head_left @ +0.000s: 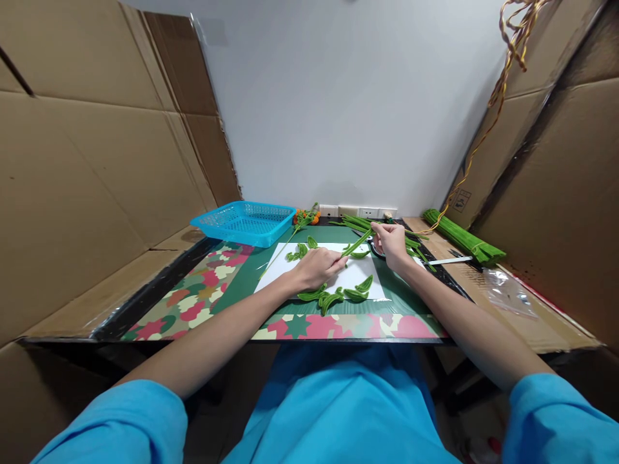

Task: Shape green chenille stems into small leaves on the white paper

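Between my two hands stretches a short bunch of green fuzzy pipe cleaners (356, 243), slanting up to the right. My left hand (319, 267) is closed on its lower end, over the white sheet (271, 278). At the upper end, my right hand (389, 243) pinches it between thumb and fingers. Several green leaf shapes bent from pipe cleaner (331, 301) lie on the sheet around my left hand. Behind and under my right hand are loose green pipe cleaners (355, 222) and the black handle of what look like scissors (376, 250), partly hidden.
At the back left stands a blue plastic basket (271, 238). Next to it lie orange flowers on green stems (309, 215). A thick bundle of green pipe cleaners (464, 238) and a clear plastic bag (510, 293) lie at the right. Cardboard walls (111, 148) flank the table.
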Motion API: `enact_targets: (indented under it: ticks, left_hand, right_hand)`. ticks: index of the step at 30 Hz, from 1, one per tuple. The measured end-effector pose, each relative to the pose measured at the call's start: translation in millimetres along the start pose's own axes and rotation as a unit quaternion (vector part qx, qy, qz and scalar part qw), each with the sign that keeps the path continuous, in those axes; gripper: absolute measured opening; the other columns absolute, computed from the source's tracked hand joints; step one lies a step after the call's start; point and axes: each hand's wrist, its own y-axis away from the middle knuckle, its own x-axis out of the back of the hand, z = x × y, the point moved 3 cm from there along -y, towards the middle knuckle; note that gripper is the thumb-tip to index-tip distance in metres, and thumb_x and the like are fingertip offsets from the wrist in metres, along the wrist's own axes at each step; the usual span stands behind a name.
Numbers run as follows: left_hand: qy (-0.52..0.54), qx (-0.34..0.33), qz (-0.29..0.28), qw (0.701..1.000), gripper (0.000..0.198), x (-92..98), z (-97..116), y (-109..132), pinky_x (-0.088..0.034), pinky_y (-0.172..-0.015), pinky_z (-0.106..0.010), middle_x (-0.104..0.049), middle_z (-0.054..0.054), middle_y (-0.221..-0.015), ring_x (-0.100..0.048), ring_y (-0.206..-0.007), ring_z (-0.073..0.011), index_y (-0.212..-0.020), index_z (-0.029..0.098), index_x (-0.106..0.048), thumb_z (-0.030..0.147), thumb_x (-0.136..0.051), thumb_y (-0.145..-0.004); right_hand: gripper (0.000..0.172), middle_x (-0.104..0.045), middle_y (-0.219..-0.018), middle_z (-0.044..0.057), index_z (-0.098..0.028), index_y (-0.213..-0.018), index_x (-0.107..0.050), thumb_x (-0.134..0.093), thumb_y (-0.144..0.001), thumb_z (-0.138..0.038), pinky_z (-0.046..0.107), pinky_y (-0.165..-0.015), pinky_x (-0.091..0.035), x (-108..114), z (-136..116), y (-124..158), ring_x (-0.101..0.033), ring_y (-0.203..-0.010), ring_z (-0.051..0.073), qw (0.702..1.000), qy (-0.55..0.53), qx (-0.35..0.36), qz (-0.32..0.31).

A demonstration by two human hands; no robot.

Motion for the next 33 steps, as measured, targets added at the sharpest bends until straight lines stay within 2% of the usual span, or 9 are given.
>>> enact_targets:
  ticks: [6,14,17,21,27,30,33]
  left_hand:
    - [0.028,0.012,0.0,1.0,0.059,2.1,2.4,2.0,-0.021,-0.061,-0.028,-0.061,-0.004,-0.064,-0.04,-0.054,-0.0106,-0.064,0.015,-0.061,0.052,-0.032,-0.1]
    - [0.006,0.006,-0.016,1.0,0.061,-1.5,-5.0,1.9,-0.019,-0.06,-0.027,-0.057,-0.004,-0.061,-0.037,-0.053,-0.0106,-0.065,0.015,-0.059,0.057,-0.03,-0.099]
    - [-0.012,0.006,-0.009,1.0,0.056,-1.9,-6.3,2.6,-0.02,-0.06,-0.026,-0.06,-0.004,-0.066,-0.042,-0.056,-0.0123,-0.077,0.017,-0.062,0.057,-0.031,-0.099]
    - [-0.038,0.011,0.004,0.999,0.05,-2.3,-5.1,3.6,-0.023,-0.061,-0.025,-0.066,-0.004,-0.075,-0.053,-0.063,-0.0167,-0.098,0.02,-0.064,0.059,-0.032,-0.098]
    - [-0.028,0.036,0.009,0.999,0.05,-3.9,-5.9,3.6,-0.031,-0.064,-0.025,-0.068,-0.006,-0.078,-0.061,-0.071,-0.0208,-0.107,0.02,-0.061,0.06,-0.033,-0.098]
    - [0.009,0.043,0.031,0.999,0.046,-3.1,-7.0,4.6,-0.032,-0.064,-0.025,-0.07,-0.006,-0.085,-0.063,-0.074,-0.0212,-0.119,0.021,-0.056,0.057,-0.034,-0.098]
    - [0.043,0.045,0.051,0.997,0.043,-2.4,-8.5,5.4,-0.032,-0.065,-0.025,-0.07,-0.006,-0.091,-0.063,-0.077,-0.0206,-0.12,0.022,-0.055,0.055,-0.036,-0.098]
  right_hand:
    - [0.052,-0.043,-0.036,-0.002,-0.018,-0.047,-0.051,-0.074,-0.08,-0.051,0.024,-0.032,-0.016,-2.0,-0.6,0.6,-0.029,-0.028,0.007,1.0,-0.002,0.001,-0.001]
    - [0.054,-0.043,-0.037,-0.002,-0.019,-0.048,-0.05,-0.074,-0.079,-0.056,0.024,-0.033,-0.015,-7.3,-1.0,0.9,-0.028,-0.029,0.007,1.0,-0.008,-0.01,-0.004]
    - [0.056,-0.044,-0.038,-0.002,-0.019,-0.047,-0.05,-0.074,-0.078,-0.059,0.024,-0.034,-0.017,-8.3,0.3,-0.2,-0.028,-0.03,0.007,1.0,-0.005,-0.008,-0.013]
    - [0.058,-0.044,-0.038,-0.002,-0.018,-0.048,-0.054,-0.073,-0.079,-0.062,0.024,-0.036,-0.026,-12.2,2.2,0.5,-0.031,-0.031,0.007,0.998,0.006,-0.01,-0.065]
    - [0.052,-0.058,-0.051,0.0,-0.016,-0.062,-0.061,-0.075,-0.078,-0.063,0.024,-0.036,-0.03,-15.8,-0.9,3.7,-0.041,-0.032,0.008,0.995,-0.002,-0.009,-0.099]
    - [0.049,-0.062,-0.059,0.001,-0.016,-0.072,-0.066,-0.075,-0.079,-0.063,0.024,-0.036,-0.032,-16.2,-1.5,4.1,-0.045,-0.034,0.009,0.993,-0.005,-0.01,-0.121]
    - [0.048,-0.063,-0.062,0.001,-0.015,-0.074,-0.066,-0.077,-0.078,-0.062,0.023,-0.036,-0.034,-16.5,-1.5,5.0,-0.048,-0.035,0.009,0.991,-0.007,-0.016,-0.135]
